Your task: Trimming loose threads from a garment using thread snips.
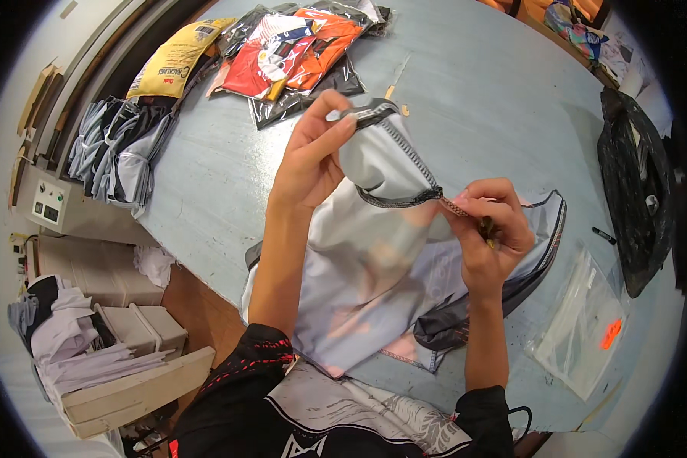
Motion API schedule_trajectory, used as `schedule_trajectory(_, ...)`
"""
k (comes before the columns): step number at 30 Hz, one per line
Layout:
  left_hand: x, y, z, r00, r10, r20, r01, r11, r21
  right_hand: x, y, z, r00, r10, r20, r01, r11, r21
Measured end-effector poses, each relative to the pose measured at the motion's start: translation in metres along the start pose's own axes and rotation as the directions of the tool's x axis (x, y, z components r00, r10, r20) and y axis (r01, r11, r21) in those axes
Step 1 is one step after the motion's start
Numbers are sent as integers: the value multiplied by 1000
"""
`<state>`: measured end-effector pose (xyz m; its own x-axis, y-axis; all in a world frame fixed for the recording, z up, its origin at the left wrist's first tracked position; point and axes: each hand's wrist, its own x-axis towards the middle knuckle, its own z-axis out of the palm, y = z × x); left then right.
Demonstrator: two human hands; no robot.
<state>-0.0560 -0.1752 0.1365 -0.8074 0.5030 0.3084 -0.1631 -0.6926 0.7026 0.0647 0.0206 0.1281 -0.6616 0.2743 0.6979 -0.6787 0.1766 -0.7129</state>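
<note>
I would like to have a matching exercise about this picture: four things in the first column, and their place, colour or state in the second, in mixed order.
Things:
1. Garment
2. Yellow packet
3. Marker
4. Clear plastic bag

Descriptions:
A. Slim and black, lying on the table
B. See-through, with a bright orange patch
C. Held by the left hand and the right hand
D. In the upper left of the picture

Pairs: 1-C, 2-D, 3-A, 4-B
</note>
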Motion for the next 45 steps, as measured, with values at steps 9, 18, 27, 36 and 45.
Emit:
schedule_trajectory(9, -8, 8, 46, 992, -121, 40, 95, 910, 404, -5, -5, -2, 960, 278, 1, -269, 928, 257)
schedule_trajectory(18, -9, 3, 42, 977, -207, 48, 170, 896, 410, 1, -12, 6, 940, 298, -167, -291, 955, 67)
schedule_trajectory(27, -16, 2, 37, 988, -140, 56, 143, 989, -44, 1, -36, 11, 973, 232, 0, -232, 973, -10)
schedule_trajectory(36, -17, -13, 49, 986, -150, 76, 165, 953, -255, -6, -39, 20, 980, 189, -69, -189, 982, 8)
schedule_trajectory(45, -20, -13, 50, 982, -158, 103, 172, 975, -143, 4, -42, 6, 993, 32, 110, -21, 995, -101)
